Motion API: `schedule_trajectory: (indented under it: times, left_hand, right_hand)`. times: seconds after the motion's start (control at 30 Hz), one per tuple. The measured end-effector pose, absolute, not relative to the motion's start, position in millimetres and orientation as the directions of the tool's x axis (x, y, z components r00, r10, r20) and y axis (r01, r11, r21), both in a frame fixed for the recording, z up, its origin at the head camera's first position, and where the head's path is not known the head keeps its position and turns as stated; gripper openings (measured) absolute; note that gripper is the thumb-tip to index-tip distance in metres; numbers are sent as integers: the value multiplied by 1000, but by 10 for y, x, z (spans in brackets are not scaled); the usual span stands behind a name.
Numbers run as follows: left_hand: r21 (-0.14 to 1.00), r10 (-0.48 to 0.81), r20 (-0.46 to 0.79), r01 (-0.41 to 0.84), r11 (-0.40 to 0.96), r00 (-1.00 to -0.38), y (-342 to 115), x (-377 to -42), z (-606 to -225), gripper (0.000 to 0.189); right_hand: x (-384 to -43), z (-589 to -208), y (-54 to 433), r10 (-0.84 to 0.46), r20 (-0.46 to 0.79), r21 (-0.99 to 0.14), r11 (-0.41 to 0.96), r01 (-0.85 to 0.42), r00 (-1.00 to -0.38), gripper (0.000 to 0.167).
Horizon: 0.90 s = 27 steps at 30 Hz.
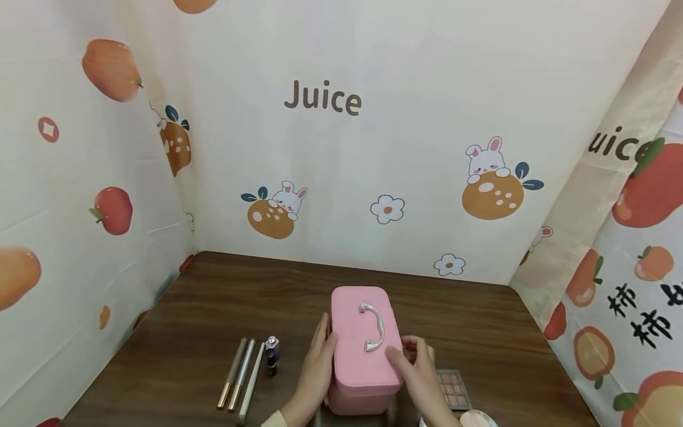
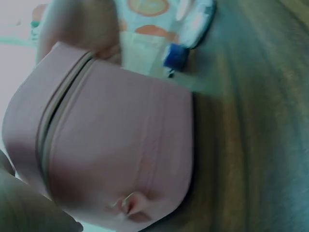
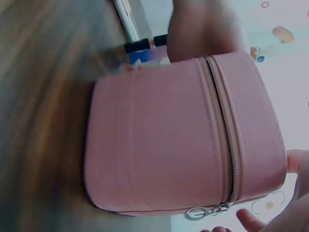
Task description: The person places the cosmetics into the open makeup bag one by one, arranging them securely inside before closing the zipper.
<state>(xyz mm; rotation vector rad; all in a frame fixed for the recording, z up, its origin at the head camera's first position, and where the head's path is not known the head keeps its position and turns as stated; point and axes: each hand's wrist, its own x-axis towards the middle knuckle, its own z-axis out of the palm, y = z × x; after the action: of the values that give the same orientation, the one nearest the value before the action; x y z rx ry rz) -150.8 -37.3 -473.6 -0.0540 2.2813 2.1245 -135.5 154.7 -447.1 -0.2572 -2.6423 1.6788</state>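
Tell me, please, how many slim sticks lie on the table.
3, side by side to the left of the pink case: the brownish one leftmost, the silver one in the middle, the pale one nearest the case. The case might hide others.

"Juice" (image 1: 322, 98), "uice" (image 1: 619, 144), "柿柿" (image 1: 637, 317) on fruit-print cloth (image 1: 416, 130)

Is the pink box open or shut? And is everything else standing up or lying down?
Pink case: upright, lid down.
Zip: can't tell if fully fastened.
Purple bottle: standing.
Black tube: standing.
Three slim sticks: lying side by side.
Palette: lying flat, coloured squares showing.
Round item: partly cut off.
Left hand: against the case's side.
Right hand: thumb on the lid's edge.
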Motion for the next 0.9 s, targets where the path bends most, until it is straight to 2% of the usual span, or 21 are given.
schedule_trajectory:
  times: [0.23, 0.6, 0.9]
  left_hand:
    - [1000, 9, 12, 12, 19, -1000, -274, -1451, -4777, 58]
    - [998, 162, 38, 31, -49, -986, -426, -1641, -4771, 54]
    - [1000, 174, 22, 20, -10, -985, -432, -1635, -4741, 55]
  right_hand:
    - [-1464, -4458, 1394, 78, 11, -917, 398, 21, -997, 69]
    - [-1381, -4433, 1208, 104, 7, -932, 361, 31, -995, 78]
    - [-1375, -4461, 1234, 113, -14, -937, 345, 53, -994, 76]
